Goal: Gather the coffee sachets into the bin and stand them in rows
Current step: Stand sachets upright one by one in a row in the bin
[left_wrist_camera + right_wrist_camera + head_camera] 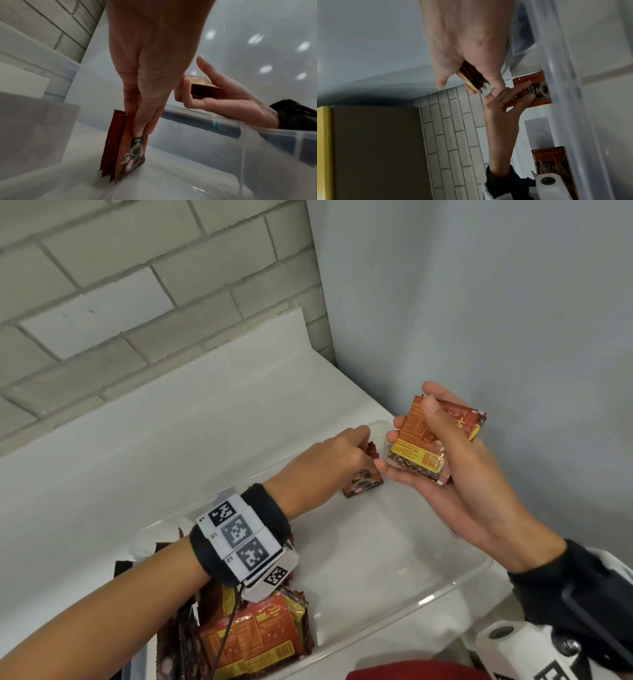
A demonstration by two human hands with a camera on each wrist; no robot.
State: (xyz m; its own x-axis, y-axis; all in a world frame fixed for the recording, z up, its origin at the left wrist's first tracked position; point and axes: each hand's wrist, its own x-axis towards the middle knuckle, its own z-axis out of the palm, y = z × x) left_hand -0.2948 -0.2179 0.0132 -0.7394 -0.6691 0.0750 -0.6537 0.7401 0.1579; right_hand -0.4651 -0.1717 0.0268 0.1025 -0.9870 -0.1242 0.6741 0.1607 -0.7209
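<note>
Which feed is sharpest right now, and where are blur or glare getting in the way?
Head view is sharpest: labels on the sachet stack in the right hand show clearly. Left wrist view is softer and bowed, with ceiling-light glare on the wall; the standing sachets stay legible. Right wrist view is dim, rotated, blurred by the bin wall.

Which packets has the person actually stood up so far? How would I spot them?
Find the clear plastic bin on the white counter, then go to its far corner by the wall. There the left hand pinches the tops of a few dark red coffee sachets. They stand upright on the bin floor, unlike the jumbled heap of sachets at the near end or the flat stack held in the right hand.
</note>
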